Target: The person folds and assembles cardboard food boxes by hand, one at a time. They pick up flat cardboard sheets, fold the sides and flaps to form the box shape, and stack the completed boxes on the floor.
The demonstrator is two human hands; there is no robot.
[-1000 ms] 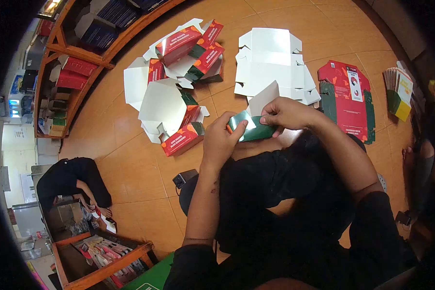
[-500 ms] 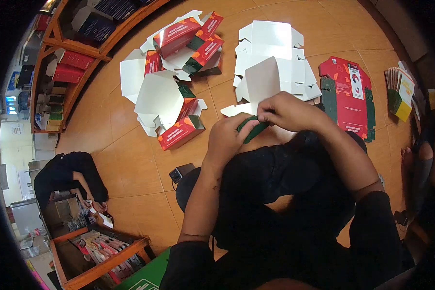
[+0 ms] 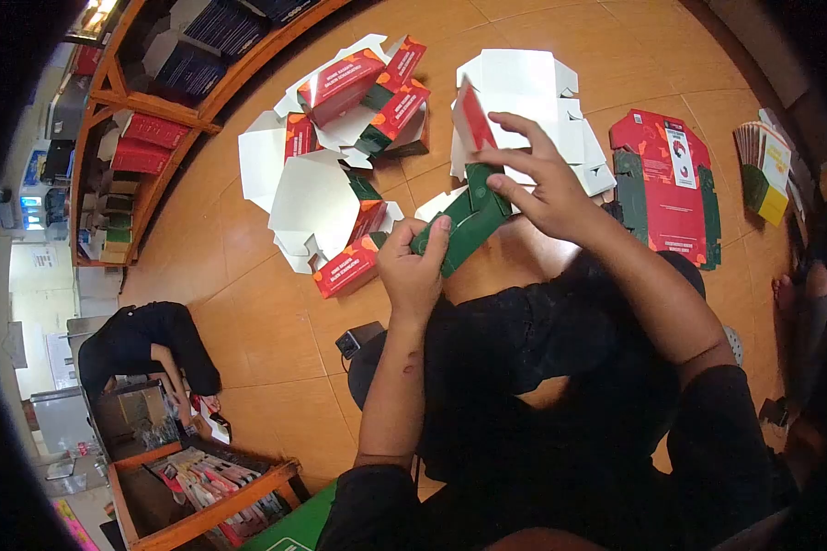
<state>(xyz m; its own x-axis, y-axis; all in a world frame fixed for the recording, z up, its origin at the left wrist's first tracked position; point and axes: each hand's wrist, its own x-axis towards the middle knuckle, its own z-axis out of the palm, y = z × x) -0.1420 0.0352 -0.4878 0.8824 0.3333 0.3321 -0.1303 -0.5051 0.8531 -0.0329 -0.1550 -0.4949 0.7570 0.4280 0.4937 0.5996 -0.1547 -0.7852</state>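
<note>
A partly folded cardboard box (image 3: pixel 476 225) is between my hands, its green side facing up and a red panel standing upright at its far end. My left hand (image 3: pixel 413 266) grips the near green end, thumb on top. My right hand (image 3: pixel 547 188) is at the far end, with its thumb against the green flap and its other fingers by the red panel. Just beyond lies a stack of flat white box blanks (image 3: pixel 515 87), partly hidden by the box and my right hand. Flat red-and-green blanks (image 3: pixel 666 216) lie to the right, printed side up.
Several folded red boxes (image 3: pixel 340 87) with open white lids are piled on the left of the tiled floor (image 3: pixel 257 303). A wooden shelf (image 3: pixel 165 110) holds more boxes. Fanned leaflets (image 3: pixel 763 170) lie far right. A small black device (image 3: pixel 358 340) sits by my knee. Another person (image 3: pixel 147 349) bends over at left.
The box has turned, so more of its green side and the red panel show. My right hand has lifted and its fingers have spread from their pinch. My left hand still grips the box.
</note>
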